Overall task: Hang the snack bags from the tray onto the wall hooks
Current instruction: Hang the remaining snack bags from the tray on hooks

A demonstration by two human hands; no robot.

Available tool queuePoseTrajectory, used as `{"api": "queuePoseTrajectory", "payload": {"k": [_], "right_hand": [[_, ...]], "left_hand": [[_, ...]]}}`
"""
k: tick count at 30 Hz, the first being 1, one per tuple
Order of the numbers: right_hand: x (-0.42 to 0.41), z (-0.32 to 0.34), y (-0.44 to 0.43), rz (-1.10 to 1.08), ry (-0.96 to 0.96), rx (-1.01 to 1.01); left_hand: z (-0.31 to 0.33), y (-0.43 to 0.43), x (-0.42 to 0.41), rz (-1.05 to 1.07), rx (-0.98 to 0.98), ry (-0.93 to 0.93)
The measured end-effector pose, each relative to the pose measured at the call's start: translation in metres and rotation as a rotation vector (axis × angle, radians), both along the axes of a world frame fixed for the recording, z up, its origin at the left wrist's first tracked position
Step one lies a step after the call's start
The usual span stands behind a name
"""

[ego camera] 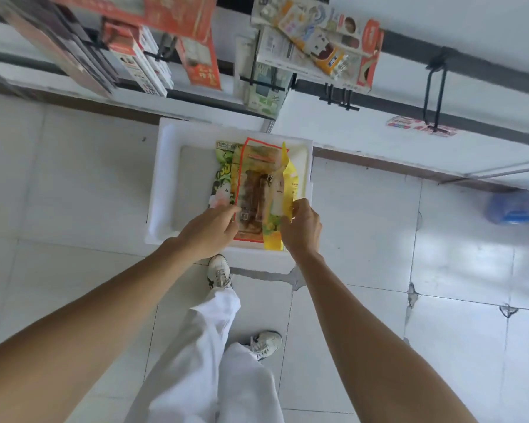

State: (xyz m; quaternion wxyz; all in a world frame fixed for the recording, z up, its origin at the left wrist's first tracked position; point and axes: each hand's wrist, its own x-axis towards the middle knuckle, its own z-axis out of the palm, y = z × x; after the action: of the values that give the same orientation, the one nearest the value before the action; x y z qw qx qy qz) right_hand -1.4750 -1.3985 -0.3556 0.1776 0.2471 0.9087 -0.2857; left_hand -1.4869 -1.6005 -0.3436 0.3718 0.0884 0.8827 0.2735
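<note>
A white foam tray (165, 178) lies on the tiled floor below the wall. Inside it lie a green snack bag (222, 172), a clear bag with a red border and brown snacks (254, 184), and a yellow bag (293, 181). My left hand (209, 230) pinches the near left edge of the red-bordered bag. My right hand (303, 230) grips the near end of the yellow bag. Above, black wall hooks (339, 97) carry hanging snack bags (315, 44); another hook (435, 96) to the right is bare.
Orange and white packs (196, 53) hang from hooks at the upper left. A blue object (516, 209) lies on the floor at the right edge. My two feet in white shoes (219, 271) stand just before the tray. Floor tiles at the right are cracked.
</note>
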Motion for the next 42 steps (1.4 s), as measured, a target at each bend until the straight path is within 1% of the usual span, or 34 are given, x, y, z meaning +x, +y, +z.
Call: {"api": "queuePoseTrajectory", "payload": {"k": [4,7,9,11,12,14,15,16,17,18,20,21,24,29,31,34,36,37,39,42], "right_hand": [[0.002,0.027,0.015,-0.059,-0.003,-0.084],[0.014,0.054,0.027,-0.132,0.052,-0.238],[0.025,0.075,0.035,-0.162,0.097,-0.383],[0.036,0.096,0.046,-0.201,0.157,-0.524],[0.044,0.106,0.052,-0.227,0.187,-0.592],[0.061,0.125,0.065,-0.284,0.222,-0.731],[0.070,0.133,0.071,-0.306,0.228,-0.790],[0.078,0.141,0.077,-0.322,0.227,-0.832],[0.087,0.149,0.083,-0.329,0.224,-0.853],[0.094,0.155,0.088,-0.330,0.223,-0.860],[0.107,0.168,0.097,-0.328,0.239,-0.855],[0.112,0.176,0.101,-0.321,0.250,-0.848],[0.124,0.205,0.113,-0.298,0.318,-0.847],[0.126,0.265,0.138,-0.318,0.466,-0.826],[0.124,0.294,0.152,-0.310,0.573,-0.790],[0.123,0.340,0.176,-0.378,0.703,-0.781],[0.127,0.361,0.191,-0.406,0.733,-0.752],[0.132,0.366,0.198,-0.387,0.729,-0.708],[0.142,0.372,0.206,-0.344,0.719,-0.638],[0.152,0.377,0.218,-0.360,0.768,-0.614]], "left_hand": [[0.013,0.012,0.005,0.127,0.046,-0.070],[0.028,0.022,0.005,0.276,0.121,-0.132],[0.042,0.033,0.003,0.402,0.265,-0.270],[0.059,0.043,0.005,0.519,0.416,-0.454],[0.067,0.046,0.007,0.558,0.445,-0.540],[0.076,0.049,0.013,0.644,0.558,-0.641],[0.083,0.052,0.016,0.679,0.653,-0.687],[0.089,0.055,0.017,0.688,0.714,-0.698],[0.097,0.061,0.020,0.677,0.768,-0.703],[0.110,0.068,0.024,0.621,0.772,-0.684],[0.129,0.082,0.032,0.490,0.762,-0.601],[0.139,0.089,0.036,0.464,0.771,-0.554],[0.170,0.104,0.044,0.455,0.782,-0.437],[0.219,0.130,0.061,0.389,0.778,-0.316],[0.236,0.140,0.070,0.310,0.769,-0.303],[0.255,0.152,0.085,0.230,0.765,-0.281],[0.266,0.162,0.095,0.194,0.782,-0.247],[0.269,0.168,0.101,0.170,0.787,-0.239],[0.273,0.179,0.112,0.140,0.779,-0.241],[0.277,0.196,0.121,0.139,0.798,-0.277]]}}
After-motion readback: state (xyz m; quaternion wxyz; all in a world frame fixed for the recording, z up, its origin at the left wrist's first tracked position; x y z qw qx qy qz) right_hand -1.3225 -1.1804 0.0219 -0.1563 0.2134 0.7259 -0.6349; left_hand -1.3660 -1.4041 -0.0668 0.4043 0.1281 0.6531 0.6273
